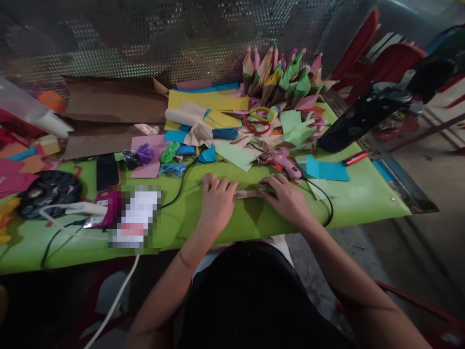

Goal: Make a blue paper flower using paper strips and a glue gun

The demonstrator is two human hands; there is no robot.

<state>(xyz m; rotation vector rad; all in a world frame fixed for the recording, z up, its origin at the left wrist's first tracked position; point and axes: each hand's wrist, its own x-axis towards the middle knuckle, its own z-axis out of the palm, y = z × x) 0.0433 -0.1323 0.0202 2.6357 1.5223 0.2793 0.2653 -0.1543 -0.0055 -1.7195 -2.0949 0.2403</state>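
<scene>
A narrow rolled strip of brown paper (249,193) lies low over the green tabletop, stretching between my two hands. My left hand (219,201) is closed over its left part, fingers curled, with a rounded brown end showing past the knuckles. At the other end my right hand (286,198) bends its fingers onto the roll. The undersides of both hands are hidden. Just beyond my right hand lies a pink glue gun (286,164) with a small red light. A pale green paper sheet (235,154) rests behind the roll.
Paper cones (279,77) stand bunched at the back. Red- and yellow-handled scissors (257,125) lie on coloured paper. A dark bottle (358,118) stands at right, near a blue paper (327,168). To the left are a blurred-out phone (136,218), a black phone (107,172) and cables.
</scene>
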